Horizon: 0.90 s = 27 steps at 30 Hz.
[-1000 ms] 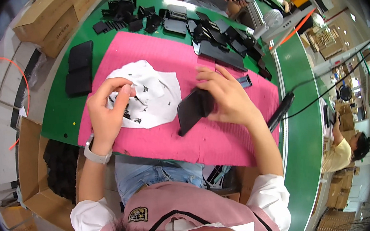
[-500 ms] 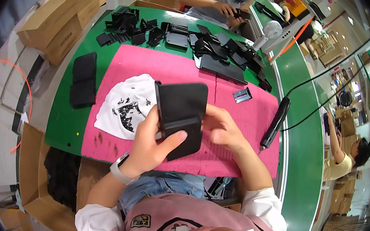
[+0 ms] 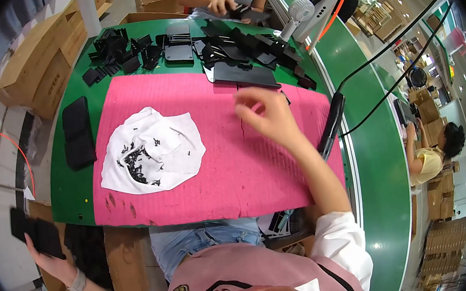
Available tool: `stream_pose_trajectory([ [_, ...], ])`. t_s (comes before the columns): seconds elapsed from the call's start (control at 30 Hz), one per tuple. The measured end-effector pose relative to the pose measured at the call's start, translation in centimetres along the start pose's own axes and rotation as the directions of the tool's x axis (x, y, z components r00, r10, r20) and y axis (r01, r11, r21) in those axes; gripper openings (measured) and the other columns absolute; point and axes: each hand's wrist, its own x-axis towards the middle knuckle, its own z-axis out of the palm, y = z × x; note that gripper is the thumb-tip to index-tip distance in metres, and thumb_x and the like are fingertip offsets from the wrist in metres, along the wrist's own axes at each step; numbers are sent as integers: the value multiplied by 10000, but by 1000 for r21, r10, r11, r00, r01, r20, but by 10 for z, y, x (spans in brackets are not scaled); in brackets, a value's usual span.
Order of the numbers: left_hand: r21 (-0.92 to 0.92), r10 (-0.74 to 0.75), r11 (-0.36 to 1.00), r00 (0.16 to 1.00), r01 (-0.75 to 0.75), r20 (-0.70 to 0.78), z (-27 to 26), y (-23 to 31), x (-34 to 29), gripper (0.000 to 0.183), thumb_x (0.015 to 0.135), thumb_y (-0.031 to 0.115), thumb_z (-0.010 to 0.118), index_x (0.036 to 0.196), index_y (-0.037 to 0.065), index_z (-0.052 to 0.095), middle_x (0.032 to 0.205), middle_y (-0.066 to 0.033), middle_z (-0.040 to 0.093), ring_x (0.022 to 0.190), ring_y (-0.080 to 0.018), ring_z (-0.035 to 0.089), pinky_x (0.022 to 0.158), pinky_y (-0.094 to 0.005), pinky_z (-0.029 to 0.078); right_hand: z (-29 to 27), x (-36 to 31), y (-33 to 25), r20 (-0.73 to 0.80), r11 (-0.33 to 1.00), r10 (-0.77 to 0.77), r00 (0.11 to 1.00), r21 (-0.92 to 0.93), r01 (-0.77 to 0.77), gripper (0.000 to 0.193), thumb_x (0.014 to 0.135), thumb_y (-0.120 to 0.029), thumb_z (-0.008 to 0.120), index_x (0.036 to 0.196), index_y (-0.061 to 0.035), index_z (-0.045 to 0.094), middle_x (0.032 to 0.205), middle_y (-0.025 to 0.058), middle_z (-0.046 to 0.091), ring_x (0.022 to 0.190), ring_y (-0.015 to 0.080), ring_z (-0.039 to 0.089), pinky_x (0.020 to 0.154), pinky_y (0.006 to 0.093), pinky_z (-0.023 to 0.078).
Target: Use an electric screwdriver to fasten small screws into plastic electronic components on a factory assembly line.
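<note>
My left hand [image 3: 52, 264] is out at the far left, gripping a black two-part folding piece [image 3: 39, 233] from below, above an open cardboard box. My right hand [image 3: 268, 116] is over the pink mat [image 3: 230, 171], a little blurred, thumb and fingers curved and apart with nothing visible between them. Just beyond its fingers lies a wide black flat piece [image 3: 245, 76]. Left of it on the mat, a white cloth [image 3: 177, 131] holds many small black screws [image 3: 137, 166]. Beside my right forearm rests a black electric screwdriver [image 3: 333, 123], its tip hidden.
Another black folding piece [image 3: 77, 133] lies on the green table [image 3: 68, 199]. Black parts [image 3: 115, 47] are heaped along the far side, with a small white fan [image 3: 299, 10] to their right. The cardboard box [image 3: 122, 253] holds dark pieces. A co-worker's hand [image 3: 222, 3] works opposite.
My left hand has carried the black folding piece from over the mat leftward to the box. My right hand has let go of it and moved farther out over the mat.
</note>
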Motion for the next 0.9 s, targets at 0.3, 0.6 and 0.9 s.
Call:
stream_pose_trajectory([
  [0.3,228,-292,894,887,386,-357,-201,-106,88,486,853,415,627,1182,66,549,1039,-34,640,953,-130,594,824,-289,446,-30,62,91,143,928,49,988,-373,8,666,634,-237,757,1235,-92,509,1034,182,629,1018,326,596,890,375,465],
  [0.6,67,298,947,939,-313,170,36,-38,14,142,918,51,508,1030,-11,570,882,-59,601,794,-143,573,736,-247,458,-28,49,70,-21,876,-251,968,-431,218,380,643,-219,695,967,-54,583,860,147,642,762,324,636,671,410,508],
  [0.9,214,-207,977,276,3,939,266,-58,-145,388,914,153,559,1254,14,434,1141,-85,541,1090,-149,517,879,-271,430,-23,16,16,-81,743,101,992,669,-21,461,836,-186,669,1221,31,538,959,-3,604,819,55,540,695,193,422],
])
